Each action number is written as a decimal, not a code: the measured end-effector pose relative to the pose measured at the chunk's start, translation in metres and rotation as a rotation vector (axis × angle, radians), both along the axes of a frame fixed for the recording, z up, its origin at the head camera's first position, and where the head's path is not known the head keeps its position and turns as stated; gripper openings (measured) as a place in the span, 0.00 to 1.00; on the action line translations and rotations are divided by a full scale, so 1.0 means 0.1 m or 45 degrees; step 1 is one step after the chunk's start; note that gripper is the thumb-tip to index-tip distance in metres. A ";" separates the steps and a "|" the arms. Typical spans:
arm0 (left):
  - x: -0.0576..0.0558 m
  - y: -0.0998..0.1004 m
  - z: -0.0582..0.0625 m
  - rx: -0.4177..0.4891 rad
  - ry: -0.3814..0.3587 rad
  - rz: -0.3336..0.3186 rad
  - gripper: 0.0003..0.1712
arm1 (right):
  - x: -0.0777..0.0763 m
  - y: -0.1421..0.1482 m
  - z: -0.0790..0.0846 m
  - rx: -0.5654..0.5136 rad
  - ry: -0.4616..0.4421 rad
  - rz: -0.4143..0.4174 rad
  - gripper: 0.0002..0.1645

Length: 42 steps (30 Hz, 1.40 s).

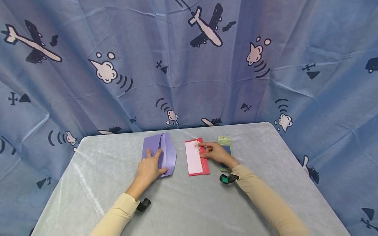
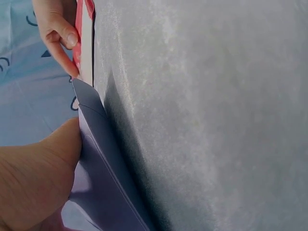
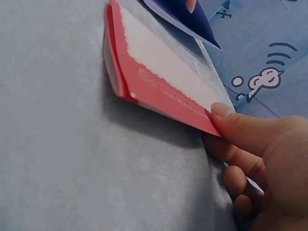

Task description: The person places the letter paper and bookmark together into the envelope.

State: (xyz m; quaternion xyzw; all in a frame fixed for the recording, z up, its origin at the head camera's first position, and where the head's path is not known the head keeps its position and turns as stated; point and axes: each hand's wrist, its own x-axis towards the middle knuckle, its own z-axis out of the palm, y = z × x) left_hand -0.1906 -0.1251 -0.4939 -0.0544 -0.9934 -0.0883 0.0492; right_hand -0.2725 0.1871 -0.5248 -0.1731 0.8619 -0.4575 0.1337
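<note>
On the left of the head view lies a purple envelope [image 1: 169, 149], its flap raised toward the right. My left hand [image 1: 148, 168] rests on it with spread fingers, the thumb near the flap. In the left wrist view the envelope [image 2: 108, 178] stands up off the table at its near edge. To its right is a red-and-white card [image 1: 193, 162] with a flower print. My right hand [image 1: 217, 152] pinches the card's right edge. In the right wrist view the thumb lies on top of the card [image 3: 159, 67], fingers below, and that edge is tilted up.
A green-and-blue card [image 1: 225, 141] lies partly hidden under my right forearm and hand. The grey cloth-covered table [image 1: 189, 203] ends at a blue curtain [image 1: 141, 65] with airplane prints. Each wrist wears a black band [image 1: 229, 178].
</note>
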 end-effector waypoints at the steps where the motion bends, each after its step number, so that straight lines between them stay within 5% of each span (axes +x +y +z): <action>1: 0.00 0.00 0.00 0.004 0.001 0.001 0.52 | 0.00 0.00 0.00 -0.001 0.006 -0.001 0.35; 21: 0.00 0.02 -0.02 0.004 0.001 0.019 0.54 | -0.02 0.01 0.01 0.034 -0.017 -0.038 0.34; 42: 0.01 0.01 -0.02 0.010 0.001 0.014 0.54 | -0.02 -0.08 0.27 -0.069 0.072 -0.023 0.35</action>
